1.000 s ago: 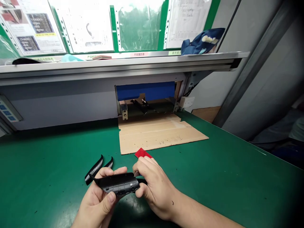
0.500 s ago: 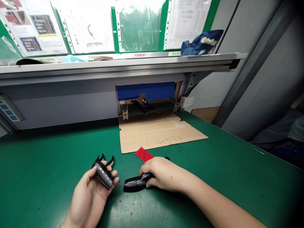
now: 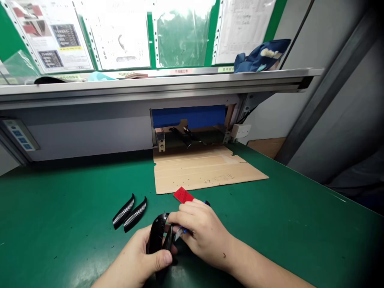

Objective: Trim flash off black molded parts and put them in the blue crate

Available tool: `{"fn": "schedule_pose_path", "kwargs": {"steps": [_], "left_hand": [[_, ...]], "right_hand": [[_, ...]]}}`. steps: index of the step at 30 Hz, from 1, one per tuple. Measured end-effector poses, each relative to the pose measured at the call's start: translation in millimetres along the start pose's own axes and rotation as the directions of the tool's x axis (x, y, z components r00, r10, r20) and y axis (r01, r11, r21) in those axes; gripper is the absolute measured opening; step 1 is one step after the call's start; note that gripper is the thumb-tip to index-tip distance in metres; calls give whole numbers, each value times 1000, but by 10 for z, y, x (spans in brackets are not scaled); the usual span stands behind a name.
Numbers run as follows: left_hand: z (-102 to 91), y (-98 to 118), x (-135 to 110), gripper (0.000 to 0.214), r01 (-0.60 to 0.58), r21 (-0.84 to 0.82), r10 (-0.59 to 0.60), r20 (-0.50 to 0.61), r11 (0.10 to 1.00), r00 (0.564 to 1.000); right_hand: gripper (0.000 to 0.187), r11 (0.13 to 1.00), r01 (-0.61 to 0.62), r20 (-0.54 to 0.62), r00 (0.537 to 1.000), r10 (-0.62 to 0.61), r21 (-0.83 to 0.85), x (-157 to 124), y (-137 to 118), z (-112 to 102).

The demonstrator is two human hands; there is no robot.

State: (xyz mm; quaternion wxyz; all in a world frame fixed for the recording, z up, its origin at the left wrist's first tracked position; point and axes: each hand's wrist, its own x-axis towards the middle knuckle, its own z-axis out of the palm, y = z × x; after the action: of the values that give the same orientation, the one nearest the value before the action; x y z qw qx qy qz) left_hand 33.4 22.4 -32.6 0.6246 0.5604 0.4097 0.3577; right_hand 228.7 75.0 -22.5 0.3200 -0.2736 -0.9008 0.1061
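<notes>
My left hand (image 3: 141, 256) is closed around a pair of curved, glossy black plastic pieces (image 3: 157, 234), standing side by side and tilted. My right hand (image 3: 204, 232) is curled around a craft knife with a blue handle; its pointed silver blade (image 3: 179, 233) sticks out below the fingers, close to the pieces. The right fingertips reach the upper end of the black pieces; whether they grip them is hidden. To the left, two more curved black pieces, one (image 3: 123, 211) and another (image 3: 135, 215), lie next to each other on the green table (image 3: 75, 200).
A red block (image 3: 183, 195) with dark writing lies just beyond my right hand. Behind it, a cardboard sheet (image 3: 207, 172) extends under a blue-covered opening (image 3: 189, 116) with black parts inside. A shelf (image 3: 168, 84) crosses the back; small dark scraps dot the table.
Two curved black pieces now lie on the table at left. My left hand has moved right and turned over, holding black pieces against my right hand. The knife stays in my right hand.
</notes>
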Motion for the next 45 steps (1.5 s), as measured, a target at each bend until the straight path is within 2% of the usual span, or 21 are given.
{"fn": "schedule_pose_path", "kwargs": {"steps": [2, 3, 6, 8, 10, 12, 19, 24, 29, 33, 38, 42, 45], "left_hand": [[-3, -35, 3, 47, -4, -51, -1, -83, 999, 997], [-5, -53, 4, 46, -41, -92, 26, -157, 995, 987], [-1, -79, -8, 46, -172, -327, 31, -394, 929, 918], [11, -65, -31, 48, -235, -470, -9, -460, 851, 888], [25, -40, -58, 50, -273, -529, -9, -469, 803, 883], [39, -20, -81, 50, -288, -536, 21, -449, 794, 893], [119, -13, -123, 53, -294, -581, 4, -447, 759, 894], [121, -58, -150, 52, -300, -589, 38, -415, 750, 909], [123, -53, -173, 53, -271, -624, 1, -397, 733, 918], [138, -34, -181, 53, -265, -638, -38, -420, 723, 907], [123, -34, -185, 51, -258, -598, -29, -427, 758, 904], [117, -26, -173, 49, -281, -563, 18, -426, 777, 905], [132, -15, -158, 47, -280, -603, 14, -407, 747, 913]], "right_hand": [[10, 995, -71, -71, 995, 76, 70, -1, -33, -18], [13, 989, -94, -92, 990, 104, 112, 1, -47, -32], [39, 977, -113, -66, 990, 126, 179, 14, -82, -60], [55, 981, -129, -20, 991, 133, 147, 20, -95, -46], [64, 983, -159, 3, 987, 159, 94, 20, -102, -13], [68, 984, -171, 9, 985, 170, 60, 16, -105, 18], [81, 995, -92, -9, 996, 92, -35, 12, -90, 33], [86, 990, -69, -57, 996, 62, -126, 17, -64, 66], [87, 981, -75, -149, 988, 49, -176, 27, -79, 108], [82, 979, -74, -160, 986, 44, -191, 18, -84, 158], [79, 979, -61, -145, 989, 33, -193, 7, -45, 194], [76, 997, -32, -40, 999, 29, -71, 7, -12, 181], [79, 997, -73, -70, 995, 71, -24, 13, -36, 155]]}}
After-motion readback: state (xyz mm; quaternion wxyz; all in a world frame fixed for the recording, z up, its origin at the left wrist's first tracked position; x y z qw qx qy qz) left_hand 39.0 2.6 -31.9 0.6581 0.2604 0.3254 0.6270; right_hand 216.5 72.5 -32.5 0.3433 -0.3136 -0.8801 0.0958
